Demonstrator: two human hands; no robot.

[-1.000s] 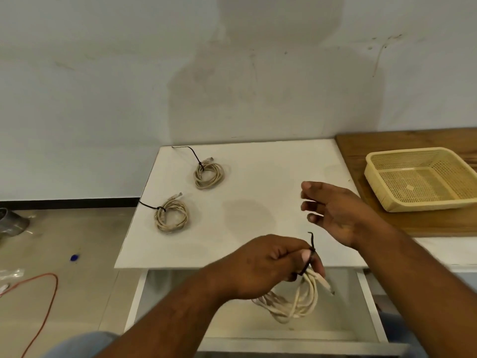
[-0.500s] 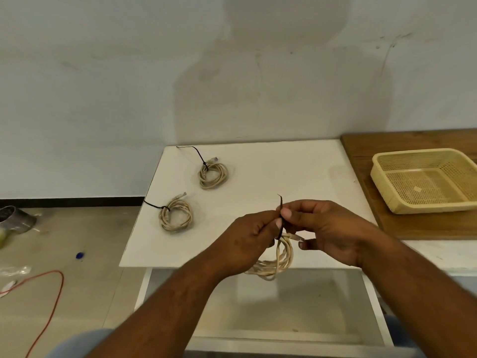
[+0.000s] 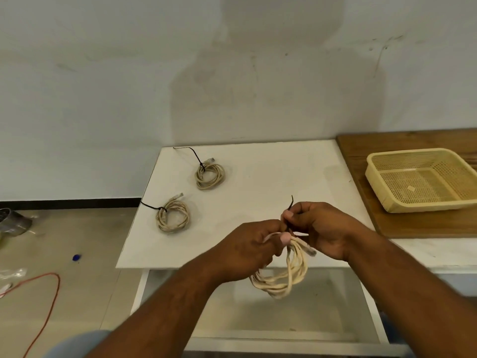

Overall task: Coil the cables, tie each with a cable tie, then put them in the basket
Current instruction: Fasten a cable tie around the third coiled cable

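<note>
Soft even indoor light, broad faint shadow on wall [image 3: 258, 86], wide-angle edge bending, sharp focus

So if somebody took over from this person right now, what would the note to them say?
Left hand grips the third coil; right hand pinches its black tie.
Done: two tied coils, far coil and near coil, lie on the white table.
Basket on the wooden board holds no cables.
Left: cinch this tie, then move all three coils into the basket.

2 bare forearms [image 3: 167, 306]; pale blue garment [image 3: 77, 343] below.
</note>
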